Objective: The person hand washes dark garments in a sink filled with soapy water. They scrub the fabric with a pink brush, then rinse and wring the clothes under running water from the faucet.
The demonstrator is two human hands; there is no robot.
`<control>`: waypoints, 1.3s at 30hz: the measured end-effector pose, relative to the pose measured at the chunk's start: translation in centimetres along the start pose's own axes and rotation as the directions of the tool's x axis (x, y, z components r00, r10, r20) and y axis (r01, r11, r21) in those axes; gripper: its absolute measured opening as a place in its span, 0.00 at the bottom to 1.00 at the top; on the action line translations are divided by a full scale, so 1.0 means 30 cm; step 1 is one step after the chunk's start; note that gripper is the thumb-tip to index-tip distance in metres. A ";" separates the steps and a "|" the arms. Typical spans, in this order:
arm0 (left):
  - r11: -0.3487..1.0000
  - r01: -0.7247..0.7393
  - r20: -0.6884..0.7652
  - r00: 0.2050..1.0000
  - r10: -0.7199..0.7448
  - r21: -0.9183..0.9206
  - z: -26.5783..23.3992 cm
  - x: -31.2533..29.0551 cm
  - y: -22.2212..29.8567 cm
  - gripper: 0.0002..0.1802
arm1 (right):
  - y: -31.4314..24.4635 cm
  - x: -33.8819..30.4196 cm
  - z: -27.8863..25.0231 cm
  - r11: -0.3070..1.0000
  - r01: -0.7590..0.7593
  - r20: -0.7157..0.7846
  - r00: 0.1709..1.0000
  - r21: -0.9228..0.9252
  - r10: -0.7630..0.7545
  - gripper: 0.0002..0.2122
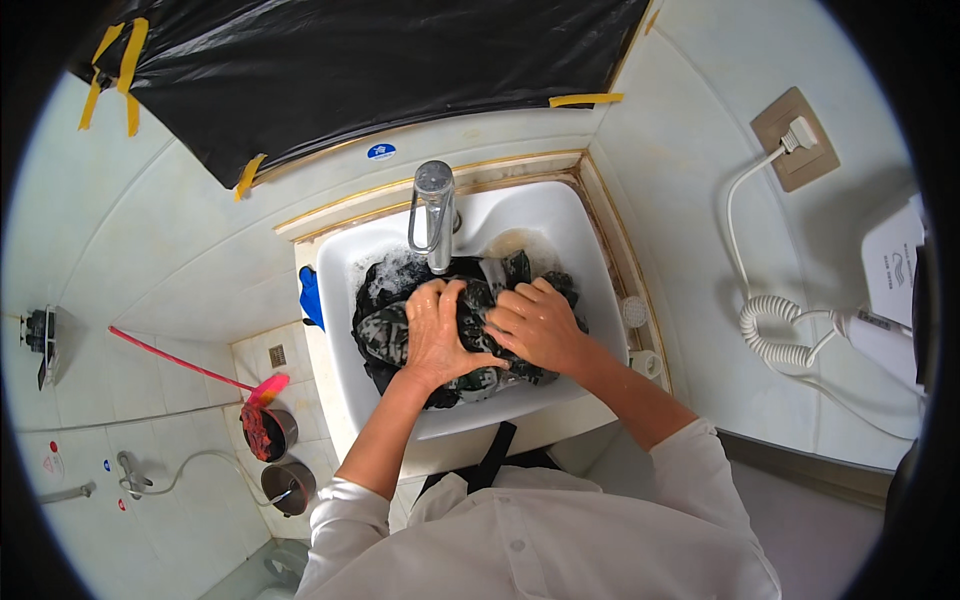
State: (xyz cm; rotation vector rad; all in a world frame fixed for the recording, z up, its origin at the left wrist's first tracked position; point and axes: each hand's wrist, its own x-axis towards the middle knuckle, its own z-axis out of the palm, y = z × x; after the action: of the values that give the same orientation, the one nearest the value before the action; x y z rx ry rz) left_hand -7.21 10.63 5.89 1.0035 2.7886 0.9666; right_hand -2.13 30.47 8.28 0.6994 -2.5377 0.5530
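Note:
A wet dark camouflage-patterned garment (385, 335) lies bunched in the white washbasin (345, 375), with soapsuds around it. My left hand (432, 335) presses on its middle, fingers curled into the cloth and thumb stretched toward the right. Close beside it, my right hand (537, 325) grips another fold with bent fingers. Both hands are wet. A chrome faucet (435, 205) stands at the basin's back, just beyond the cloth; whether water runs from it I cannot tell.
A blue cloth (311, 297) hangs at the counter's left edge. Two dark buckets, one (288, 488) nearer, and a pink-handled brush (180, 358) are on the left. To the right, a white hair dryer (880, 345) with coiled cord hangs on the wall. Black plastic sheeting (380, 70) covers the wall ahead.

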 end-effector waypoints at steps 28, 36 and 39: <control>0.915 0.342 0.269 0.921 -0.282 -0.212 0.269 0.217 -0.146 0.49 | 0.521 -0.009 0.393 0.485 -0.873 0.609 0.353 -0.060 0.710 0.25; 0.980 0.195 0.076 0.978 -0.192 -0.041 0.206 0.136 -0.070 0.44 | 0.374 -0.039 0.239 0.691 -0.680 0.365 0.725 0.244 0.585 0.16; 0.997 0.073 -0.070 0.995 -0.075 -0.036 0.180 0.069 0.012 0.40 | 0.295 -0.037 0.106 0.767 -0.604 0.322 0.786 0.218 0.528 0.12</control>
State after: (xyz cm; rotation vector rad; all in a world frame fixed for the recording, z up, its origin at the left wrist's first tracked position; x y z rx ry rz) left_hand -7.45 15.00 2.10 0.8721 2.8338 1.0562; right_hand -7.18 36.36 2.87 0.0517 -2.9274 1.1581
